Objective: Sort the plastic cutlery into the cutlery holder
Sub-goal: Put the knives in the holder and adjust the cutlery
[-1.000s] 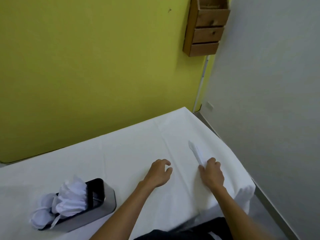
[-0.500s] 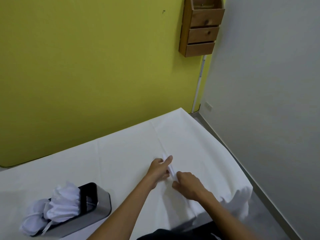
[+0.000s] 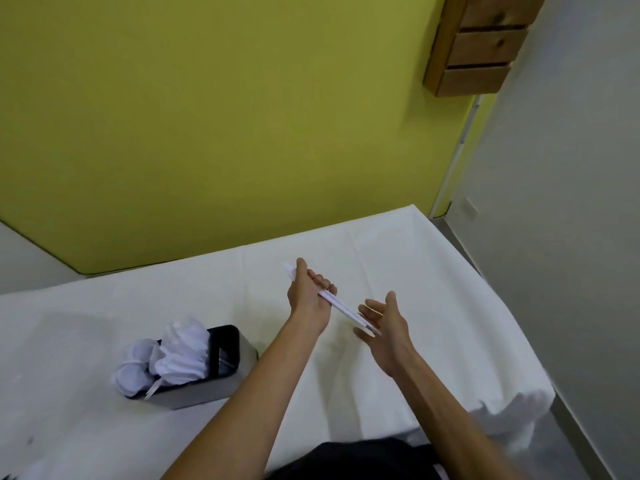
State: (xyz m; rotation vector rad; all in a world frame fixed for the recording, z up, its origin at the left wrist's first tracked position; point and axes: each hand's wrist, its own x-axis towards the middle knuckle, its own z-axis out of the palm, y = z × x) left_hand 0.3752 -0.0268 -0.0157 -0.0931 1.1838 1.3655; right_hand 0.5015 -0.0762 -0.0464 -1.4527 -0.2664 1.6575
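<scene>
1. One dark garment [image 3: 346,459]: seen at the bottom edge, well behind both sets of fingers.
2. One cutlery holder [image 3: 207,393]: metal-walled and black inside, stood on the cloth to the left of the left-hand fingers, nearer the wearer and well apart from them. White spoons and forks [image 3: 180,351] are bunched heads-up in its left compartments. The end compartment nearest the fingers shows dark and is judged to be reserved for the pieces in hand.
3. One right hand [image 3: 388,327]: fingers straight and spread, nothing held. It is judged to be posed to square up the bundle's loose ends. Whether they are touched cannot be told.
4. One left hand [image 3: 310,299]: fingers curled round the bundle, thumb laid along it.
5. Several white plastic cutlery pieces [image 3: 341,308]: their kind cannot be told. They are held above the cloth, with one end past the left thumb and the other at the right fingertips. They are judged to be gathered as one so that a single carry suffices.
6. One table [image 3: 433,271]: draped in white cloth and spread beneath and beyond all the fingers.
7. One wooden wall rack [image 3: 481,46]: mounted on the yellow wall [image 3: 207,116], far beyond the fingers, and not part of the sorting.
</scene>
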